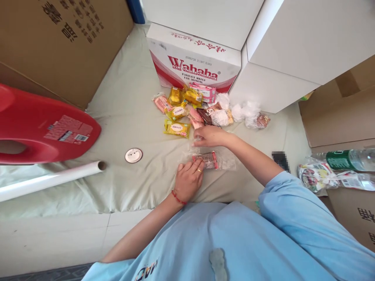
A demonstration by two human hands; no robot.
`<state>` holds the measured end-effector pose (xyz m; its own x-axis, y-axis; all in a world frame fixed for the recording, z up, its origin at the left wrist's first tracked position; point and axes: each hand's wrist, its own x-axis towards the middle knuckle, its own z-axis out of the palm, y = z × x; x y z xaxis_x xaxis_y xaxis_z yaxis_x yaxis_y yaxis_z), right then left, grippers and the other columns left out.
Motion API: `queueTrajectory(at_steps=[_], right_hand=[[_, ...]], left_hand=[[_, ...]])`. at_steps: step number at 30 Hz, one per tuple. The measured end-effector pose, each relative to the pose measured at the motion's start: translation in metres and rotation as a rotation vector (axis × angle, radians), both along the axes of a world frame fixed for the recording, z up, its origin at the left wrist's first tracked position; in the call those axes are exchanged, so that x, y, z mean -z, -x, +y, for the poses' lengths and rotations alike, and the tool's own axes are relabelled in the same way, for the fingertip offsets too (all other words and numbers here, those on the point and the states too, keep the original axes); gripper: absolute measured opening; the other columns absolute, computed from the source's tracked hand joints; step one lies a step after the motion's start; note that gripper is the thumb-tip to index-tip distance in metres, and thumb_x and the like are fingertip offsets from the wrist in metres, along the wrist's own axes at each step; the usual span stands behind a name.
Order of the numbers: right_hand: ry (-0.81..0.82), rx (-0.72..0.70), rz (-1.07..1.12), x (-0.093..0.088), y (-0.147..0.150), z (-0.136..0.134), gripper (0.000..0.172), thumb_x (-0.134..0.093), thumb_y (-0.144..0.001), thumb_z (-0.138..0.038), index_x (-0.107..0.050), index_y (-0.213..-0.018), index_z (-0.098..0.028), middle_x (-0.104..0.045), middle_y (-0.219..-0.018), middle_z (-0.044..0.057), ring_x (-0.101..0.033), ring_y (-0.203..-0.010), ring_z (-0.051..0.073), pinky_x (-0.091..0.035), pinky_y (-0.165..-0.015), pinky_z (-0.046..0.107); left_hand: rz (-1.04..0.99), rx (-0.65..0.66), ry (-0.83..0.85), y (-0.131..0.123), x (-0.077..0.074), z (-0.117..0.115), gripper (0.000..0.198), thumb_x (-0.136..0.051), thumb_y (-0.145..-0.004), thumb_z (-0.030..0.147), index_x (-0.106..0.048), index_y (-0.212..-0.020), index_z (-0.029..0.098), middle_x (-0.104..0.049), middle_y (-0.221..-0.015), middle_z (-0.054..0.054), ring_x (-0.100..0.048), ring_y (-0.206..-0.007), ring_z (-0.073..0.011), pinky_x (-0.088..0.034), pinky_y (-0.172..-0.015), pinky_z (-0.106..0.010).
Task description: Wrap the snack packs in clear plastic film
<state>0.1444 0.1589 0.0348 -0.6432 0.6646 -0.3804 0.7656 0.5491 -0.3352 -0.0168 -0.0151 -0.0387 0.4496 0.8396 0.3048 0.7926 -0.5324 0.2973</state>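
My left hand (pixel 189 180) is resting palm down on the pale green cloth (pixel 125 113), fingers together and lying flat, their tips pressing the near edge of a clear plastic bag (pixel 225 160); nothing is being clamped. Inside that bag a brown-and-red snack packet (pixel 206 159) is lying flat, just at one o'clock of my left hand. My right hand (pixel 209 136) is reaching over at twelve o'clock of the bag, fingers drawn together and pinching at the far edge of the clear film; I cannot tell how firmly it is gripping. Just beyond it, at eleven to twelve o'clock, a pile of snack packets (pixel 187 107) is lying, yellow, pink and brown wrappers touching and overlapping, with crumpled white wrappers (pixel 244 111) beside them at one o'clock. A round white badge (pixel 133 155) is lying alone at nine o'clock of my left hand, near the end of a white tube (pixel 52 179). A red plastic stool (pixel 38 128) is sitting farther at nine o'clock. Farthest, at twelve o'clock, a Wahaha carton (pixel 193 58) is standing behind the pile.
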Motion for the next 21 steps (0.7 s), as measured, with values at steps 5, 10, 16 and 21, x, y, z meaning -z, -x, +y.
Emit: queueTrajectory(at_steps=[5,10,16,21], right_hand=[[-0.104,0.024,0.087,-0.002,-0.014,-0.017,0.022,-0.058,-0.101,-0.029,-0.074,-0.091,-0.017,-0.075,-0.094,0.007,-0.064,-0.087,0.020,-0.034,-0.073,0.028],[-0.150,0.037,0.206,0.008,-0.022,-0.078,0.029,-0.048,-0.107,-0.031,-0.074,-0.112,-0.017,-0.072,-0.096,0.009,-0.063,-0.088,0.020,-0.039,-0.075,0.028],[-0.202,-0.059,0.153,0.051,-0.031,-0.138,0.042,-0.048,-0.107,-0.022,-0.061,-0.146,-0.031,-0.066,-0.099,0.006,-0.057,-0.094,0.021,-0.045,-0.087,0.032],[-0.163,-0.104,0.105,0.056,-0.029,-0.140,0.048,-0.051,-0.102,-0.013,-0.062,-0.144,-0.035,-0.063,-0.103,0.006,-0.053,-0.096,0.023,-0.042,-0.079,0.031]], left_hand=[[0.018,-0.051,0.134,-0.001,0.000,0.006,0.037,-0.047,-0.103,0.021,-0.068,-0.133,0.023,-0.071,-0.137,-0.010,-0.064,-0.102,-0.0266,-0.039,-0.080,-0.044],[0.011,-0.091,0.170,-0.003,0.000,0.008,0.035,-0.047,-0.103,0.023,-0.070,-0.129,0.023,-0.073,-0.132,-0.011,-0.062,-0.099,-0.0278,-0.040,-0.078,-0.045],[-0.182,-0.150,0.189,0.019,0.014,0.004,0.024,-0.056,-0.096,0.023,-0.077,-0.107,0.026,-0.077,-0.119,-0.009,-0.060,-0.098,-0.0275,-0.043,-0.084,-0.045],[-0.664,-0.524,0.200,0.044,0.022,0.022,0.029,-0.040,-0.098,0.024,-0.068,-0.105,0.022,-0.072,-0.118,-0.011,-0.062,-0.113,-0.0234,-0.048,-0.103,-0.044]])
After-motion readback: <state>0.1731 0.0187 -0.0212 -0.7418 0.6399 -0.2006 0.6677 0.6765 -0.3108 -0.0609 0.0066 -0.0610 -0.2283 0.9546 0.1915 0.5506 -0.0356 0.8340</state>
